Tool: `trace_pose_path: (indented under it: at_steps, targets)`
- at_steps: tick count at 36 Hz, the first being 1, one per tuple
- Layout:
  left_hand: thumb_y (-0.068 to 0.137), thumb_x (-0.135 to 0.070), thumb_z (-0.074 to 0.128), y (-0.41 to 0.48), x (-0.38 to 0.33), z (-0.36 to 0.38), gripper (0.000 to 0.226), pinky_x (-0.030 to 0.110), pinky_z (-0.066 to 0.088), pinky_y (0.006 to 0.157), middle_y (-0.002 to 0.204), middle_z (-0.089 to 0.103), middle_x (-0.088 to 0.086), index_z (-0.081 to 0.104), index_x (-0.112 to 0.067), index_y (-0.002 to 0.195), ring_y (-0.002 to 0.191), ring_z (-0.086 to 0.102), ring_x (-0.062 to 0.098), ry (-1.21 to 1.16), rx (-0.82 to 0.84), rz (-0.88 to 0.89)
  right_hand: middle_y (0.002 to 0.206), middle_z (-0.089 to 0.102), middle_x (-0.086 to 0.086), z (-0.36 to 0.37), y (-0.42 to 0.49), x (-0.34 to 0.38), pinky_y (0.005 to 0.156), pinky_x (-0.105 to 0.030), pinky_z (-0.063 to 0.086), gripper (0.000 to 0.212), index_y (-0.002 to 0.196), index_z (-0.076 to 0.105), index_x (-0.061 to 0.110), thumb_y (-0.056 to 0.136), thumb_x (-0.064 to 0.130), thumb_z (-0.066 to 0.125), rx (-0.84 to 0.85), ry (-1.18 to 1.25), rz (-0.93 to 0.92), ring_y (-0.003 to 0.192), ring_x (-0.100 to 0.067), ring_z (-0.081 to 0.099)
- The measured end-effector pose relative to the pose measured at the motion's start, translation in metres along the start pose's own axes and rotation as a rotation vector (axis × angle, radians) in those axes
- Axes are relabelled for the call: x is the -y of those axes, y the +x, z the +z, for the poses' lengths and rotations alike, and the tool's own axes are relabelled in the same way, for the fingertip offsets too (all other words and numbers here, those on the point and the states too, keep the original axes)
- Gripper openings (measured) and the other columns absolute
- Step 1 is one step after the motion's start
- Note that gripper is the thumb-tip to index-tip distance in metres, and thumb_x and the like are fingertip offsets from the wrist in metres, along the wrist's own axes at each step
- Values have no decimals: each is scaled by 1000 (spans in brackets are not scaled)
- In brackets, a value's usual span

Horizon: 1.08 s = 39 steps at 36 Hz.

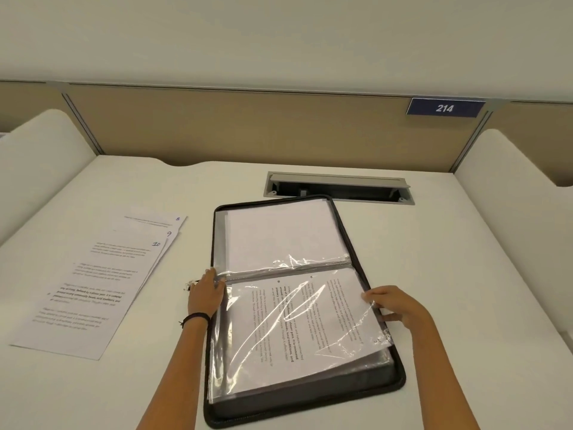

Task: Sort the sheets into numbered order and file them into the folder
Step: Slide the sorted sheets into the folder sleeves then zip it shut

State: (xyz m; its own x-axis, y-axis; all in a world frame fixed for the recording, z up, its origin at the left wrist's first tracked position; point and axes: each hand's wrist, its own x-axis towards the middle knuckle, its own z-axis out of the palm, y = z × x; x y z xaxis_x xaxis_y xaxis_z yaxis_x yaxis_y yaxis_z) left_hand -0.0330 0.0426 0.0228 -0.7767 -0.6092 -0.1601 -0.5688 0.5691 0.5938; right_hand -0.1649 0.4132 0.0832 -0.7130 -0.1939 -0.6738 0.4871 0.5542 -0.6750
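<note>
Folder (217,237) lies open mid-desk. Left hand (204,293) presses flat, fingers straight, at its spine to steady it. Right hand (397,308) pinches the sleeve (279,330) edge, probably seating a sheet. Sheets (93,290) 8–10 wait fanned beside it, numbers showing.

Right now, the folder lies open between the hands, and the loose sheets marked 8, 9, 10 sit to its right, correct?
No: the head view shows the loose sheets marked 8, 9, 10 left of the folder, not right. The folder does lie open between the left hand and right hand.
</note>
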Motion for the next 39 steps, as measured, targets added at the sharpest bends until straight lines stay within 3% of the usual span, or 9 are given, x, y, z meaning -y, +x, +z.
trace_pose_path:
  at_steps: [5,12,17,21,25,34,36,37,39]
  targets:
    - [100,-24,45,-1,2,-7,25,38,44,81,103,60,15,48,-4,115,98,59,35,-45,63,10,112,58,-4,-4,-5,-1,82,-38,42,17,95,64,15,84,27,70,-53,-118,33,113,-22,49]
    - [100,-26,46,-8,4,-15,46,39,31,109,146,43,11,40,-12,144,133,41,30,-236,131,-38,101,67,-10,-8,-24,6,62,-30,53,7,88,65,11,89,13,59,31,-95,46,83,-18,62]
    - [98,-19,51,-12,9,-19,37,27,36,99,133,55,9,53,-10,133,121,51,24,-392,30,-58,93,64,-14,-2,-37,8,61,-31,53,34,101,53,9,96,42,47,6,-2,9,72,-22,63]
    - [97,-11,50,-12,14,-27,29,22,37,94,126,58,5,59,-9,124,110,52,15,-456,-24,-3,93,68,-14,1,-37,5,57,-27,52,31,118,47,14,92,24,60,-8,-20,-9,72,-22,64]
    - [96,-9,51,-10,23,-32,26,30,45,94,123,58,8,62,-11,119,110,57,22,-520,-57,6,93,70,-12,4,-39,8,50,-23,50,38,123,48,22,91,5,59,-33,22,-44,73,-19,66]
    - [100,-22,46,-10,36,-35,28,32,41,97,121,60,8,64,-11,119,110,55,21,-567,-74,-73,91,68,-11,11,-38,21,53,-24,56,30,118,62,11,89,1,57,-45,439,-233,67,-14,69]
    - [101,-21,42,-12,35,-37,27,33,47,88,108,64,9,64,-11,114,99,58,23,-618,-46,-86,85,72,-7,14,-37,23,55,-23,57,27,114,63,12,88,4,59,-28,542,-275,67,-15,70]
    - [102,-21,40,-12,34,-39,28,30,48,79,98,65,9,64,-11,111,91,58,22,-636,-27,-91,84,73,-6,17,-38,25,57,-23,57,29,112,63,12,84,10,67,-17,587,-294,70,-16,71]
    - [103,-23,36,-11,32,-39,30,25,45,64,82,63,7,64,-12,106,76,56,19,-653,31,-98,86,74,-5,19,-36,26,60,-22,57,63,107,65,14,52,33,90,-16,637,-334,75,-17,72]
